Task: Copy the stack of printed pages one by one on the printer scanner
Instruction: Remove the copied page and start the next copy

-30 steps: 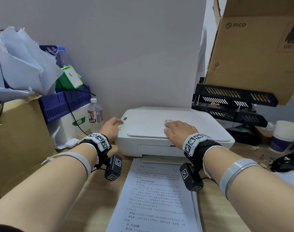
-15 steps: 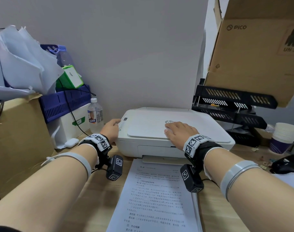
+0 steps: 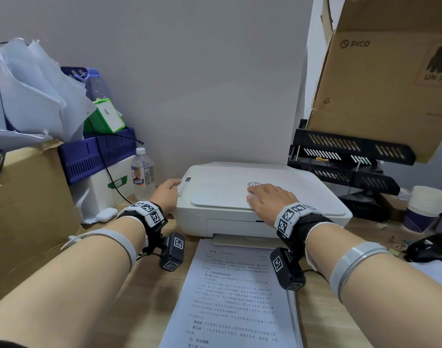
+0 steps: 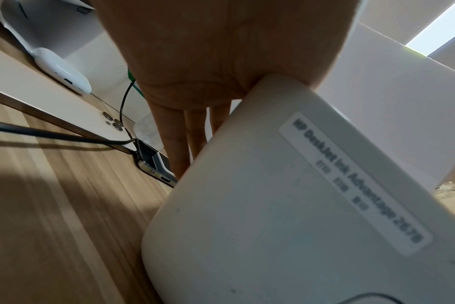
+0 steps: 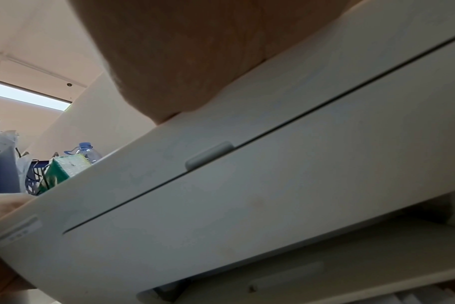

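Nothing has really shifted in the last second: both hands stay put on the printer [image 3: 255, 197], its lid [image 3: 230, 189] closed, so a scan is probably being started or waited out. The right hand [image 3: 270, 200] lies flat on the lid, fingers straight, grasping nothing. The left hand [image 3: 165, 193] rests at the control-panel corner, fingers relaxed down the side. The pages [image 3: 236, 295] lie on the bench [image 3: 149, 297] just before the printer.

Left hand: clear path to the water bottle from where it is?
Probably yes. The left hand rests at the printer's left edge, and the water bottle stands just beyond it on the desk, nothing visible between them.
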Demonstrator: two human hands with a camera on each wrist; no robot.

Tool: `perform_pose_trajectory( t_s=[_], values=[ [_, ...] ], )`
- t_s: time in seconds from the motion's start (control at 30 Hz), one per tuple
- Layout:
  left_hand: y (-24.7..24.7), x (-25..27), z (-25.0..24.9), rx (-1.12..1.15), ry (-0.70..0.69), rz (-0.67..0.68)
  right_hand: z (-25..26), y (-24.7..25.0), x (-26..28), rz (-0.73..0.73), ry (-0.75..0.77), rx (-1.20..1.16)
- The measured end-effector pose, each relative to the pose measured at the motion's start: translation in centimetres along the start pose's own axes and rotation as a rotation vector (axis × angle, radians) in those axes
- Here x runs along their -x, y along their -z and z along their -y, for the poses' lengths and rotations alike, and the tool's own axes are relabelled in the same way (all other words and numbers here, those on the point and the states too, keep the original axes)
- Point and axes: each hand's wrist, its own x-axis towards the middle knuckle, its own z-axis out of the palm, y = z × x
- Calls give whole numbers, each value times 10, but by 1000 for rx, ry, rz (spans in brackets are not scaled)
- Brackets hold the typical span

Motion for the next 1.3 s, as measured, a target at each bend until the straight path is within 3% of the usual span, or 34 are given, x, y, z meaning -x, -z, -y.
perform_pose_trajectory(
  t_s=[1.07, 1.3],
  values=[
    [-1, -5, 3, 34, 43, 5, 1, 3, 1, 24, 2, -2],
    [0, -5, 3, 34, 40, 13, 4, 12, 4, 91, 15, 48]
  ],
)
